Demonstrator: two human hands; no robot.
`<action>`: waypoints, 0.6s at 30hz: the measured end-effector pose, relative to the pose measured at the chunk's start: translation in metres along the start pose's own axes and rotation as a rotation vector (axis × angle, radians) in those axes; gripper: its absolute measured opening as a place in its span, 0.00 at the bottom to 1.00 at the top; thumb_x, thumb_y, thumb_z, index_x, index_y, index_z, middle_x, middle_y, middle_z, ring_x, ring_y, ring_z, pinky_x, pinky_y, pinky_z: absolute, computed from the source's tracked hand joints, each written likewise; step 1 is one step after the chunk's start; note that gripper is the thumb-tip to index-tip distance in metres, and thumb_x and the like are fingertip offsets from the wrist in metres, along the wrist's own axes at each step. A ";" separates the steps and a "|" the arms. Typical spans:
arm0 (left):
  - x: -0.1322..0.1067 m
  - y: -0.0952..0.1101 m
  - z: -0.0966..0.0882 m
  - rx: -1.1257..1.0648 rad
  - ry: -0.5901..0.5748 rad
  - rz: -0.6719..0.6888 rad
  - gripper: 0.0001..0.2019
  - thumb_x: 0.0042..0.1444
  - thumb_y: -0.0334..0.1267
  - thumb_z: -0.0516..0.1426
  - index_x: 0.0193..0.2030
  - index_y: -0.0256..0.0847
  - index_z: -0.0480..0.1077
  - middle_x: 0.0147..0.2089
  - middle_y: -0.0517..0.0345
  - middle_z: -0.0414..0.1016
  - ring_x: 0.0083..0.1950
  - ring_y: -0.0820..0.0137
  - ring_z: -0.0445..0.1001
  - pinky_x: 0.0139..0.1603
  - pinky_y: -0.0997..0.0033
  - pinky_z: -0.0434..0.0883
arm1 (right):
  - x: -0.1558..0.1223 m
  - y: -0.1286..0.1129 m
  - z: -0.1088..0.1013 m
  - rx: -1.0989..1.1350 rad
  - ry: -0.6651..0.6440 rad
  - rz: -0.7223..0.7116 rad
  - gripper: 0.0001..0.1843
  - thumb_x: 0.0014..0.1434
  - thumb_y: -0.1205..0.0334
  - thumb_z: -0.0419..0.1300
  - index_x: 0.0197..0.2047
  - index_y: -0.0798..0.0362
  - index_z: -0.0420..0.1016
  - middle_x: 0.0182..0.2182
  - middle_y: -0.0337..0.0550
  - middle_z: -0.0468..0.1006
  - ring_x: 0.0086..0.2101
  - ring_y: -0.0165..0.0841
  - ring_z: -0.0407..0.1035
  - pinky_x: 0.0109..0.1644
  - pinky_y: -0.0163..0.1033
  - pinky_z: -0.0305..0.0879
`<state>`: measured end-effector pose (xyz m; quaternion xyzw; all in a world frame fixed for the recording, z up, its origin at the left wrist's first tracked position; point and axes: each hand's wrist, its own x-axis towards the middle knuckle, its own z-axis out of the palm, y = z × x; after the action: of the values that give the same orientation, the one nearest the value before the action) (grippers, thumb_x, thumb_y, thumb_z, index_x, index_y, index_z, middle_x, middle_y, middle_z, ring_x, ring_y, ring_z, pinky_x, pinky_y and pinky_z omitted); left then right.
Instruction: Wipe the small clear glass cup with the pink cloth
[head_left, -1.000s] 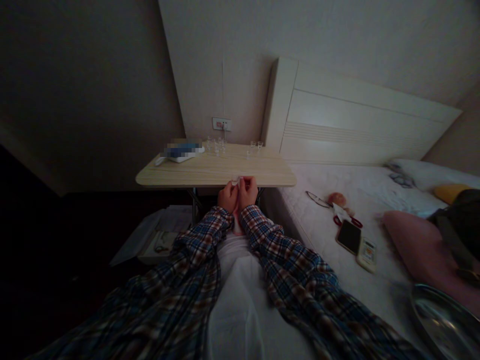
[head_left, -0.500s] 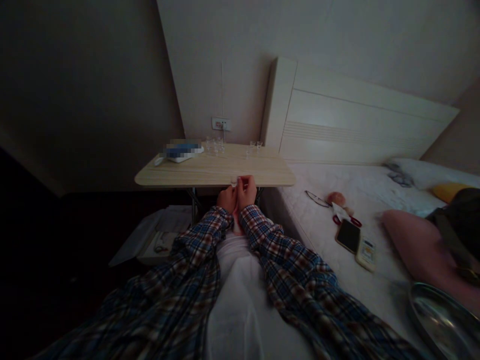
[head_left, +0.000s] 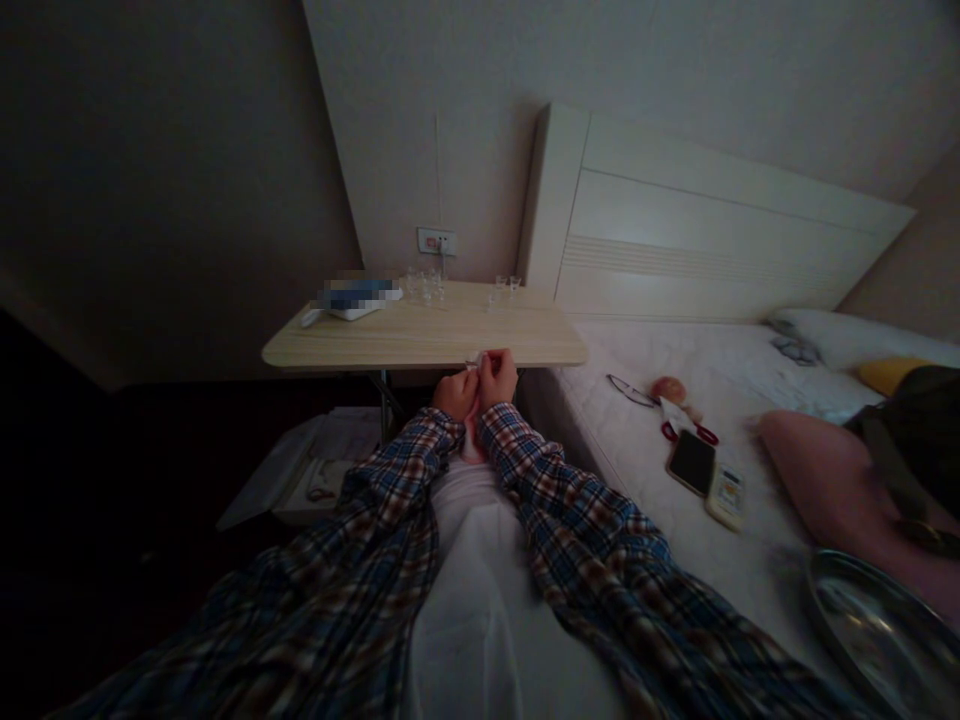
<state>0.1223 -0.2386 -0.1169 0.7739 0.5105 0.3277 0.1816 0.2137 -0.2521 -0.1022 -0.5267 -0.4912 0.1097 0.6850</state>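
My left hand [head_left: 454, 395] and my right hand [head_left: 496, 378] meet just in front of the table's near edge, both with fingers closed. Between their fingertips is a small clear glass [head_left: 472, 359], mostly covered. A pinkish-white cloth [head_left: 473, 440] hangs down between my wrists. The left fingers appear to grip the glass while the right ones pinch the cloth against it, though the exact hold is partly hidden. Several small clear glasses [head_left: 425, 287] stand at the back of the wooden table [head_left: 420, 345], with three more glasses [head_left: 501, 290] farther right.
A blurred-out blue and white item [head_left: 360, 300] lies on the table's left. Below is an open white box [head_left: 300, 495]. On the bed [head_left: 637, 460] to the right are glasses frames [head_left: 630, 390], red-handled scissors [head_left: 690, 432], a phone [head_left: 691, 462], a remote [head_left: 725, 496] and a round metal tray [head_left: 817, 590].
The right fingers have shifted slightly over the small glass, which shows less now, and the cloth's hanging part has moved a little. The whole view has tilted slightly.
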 end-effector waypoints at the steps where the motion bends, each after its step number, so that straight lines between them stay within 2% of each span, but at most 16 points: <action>1: 0.000 0.000 0.001 0.000 0.005 0.001 0.15 0.56 0.41 0.52 0.48 0.37 0.64 0.48 0.51 0.67 0.46 0.67 0.69 0.44 0.61 0.69 | 0.000 0.000 0.000 -0.005 0.000 0.002 0.11 0.55 0.56 0.52 0.34 0.56 0.66 0.27 0.36 0.69 0.27 0.25 0.62 0.35 0.34 0.61; 9: 0.001 -0.008 0.005 -0.015 0.034 0.010 0.15 0.56 0.41 0.52 0.48 0.37 0.64 0.47 0.51 0.67 0.46 0.68 0.69 0.44 0.62 0.69 | -0.001 -0.002 0.000 -0.033 -0.022 0.006 0.10 0.54 0.56 0.50 0.33 0.54 0.66 0.25 0.35 0.68 0.26 0.26 0.61 0.34 0.32 0.59; 18: 0.002 -0.011 0.002 -0.044 0.069 -0.003 0.16 0.56 0.41 0.51 0.49 0.36 0.63 0.48 0.50 0.67 0.46 0.68 0.69 0.45 0.60 0.69 | -0.002 -0.007 0.001 -0.039 -0.024 -0.041 0.09 0.54 0.57 0.50 0.32 0.54 0.65 0.25 0.35 0.67 0.25 0.25 0.59 0.33 0.32 0.59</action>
<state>0.1169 -0.2320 -0.1239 0.7572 0.5103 0.3652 0.1812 0.2091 -0.2556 -0.0970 -0.5284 -0.5121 0.0923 0.6708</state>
